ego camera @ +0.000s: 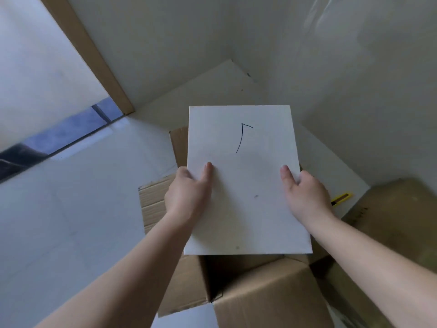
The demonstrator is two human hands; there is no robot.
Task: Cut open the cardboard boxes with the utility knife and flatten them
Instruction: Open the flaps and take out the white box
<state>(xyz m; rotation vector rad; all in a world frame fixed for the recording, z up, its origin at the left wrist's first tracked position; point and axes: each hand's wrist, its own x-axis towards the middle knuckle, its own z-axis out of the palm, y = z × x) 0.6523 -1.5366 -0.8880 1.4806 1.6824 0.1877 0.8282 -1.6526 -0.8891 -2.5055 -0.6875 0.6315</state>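
While both hands grip it, I see a flat white rectangular board with a hand-drawn black arrow held at the centre of the frame. My left hand pinches its left edge, thumb on top; my right hand pinches the right edge likewise. Below it, at lower centre, sits an open brown cardboard box, flaps spread. At the right, a yellow utility knife lies on the pale floor, beside another brown cardboard box

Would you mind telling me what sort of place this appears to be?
Probably a bare indoor room corner used for unpacking: plain white walls, pale floor, open cardboard boxes and a yellow utility knife lying nearby.
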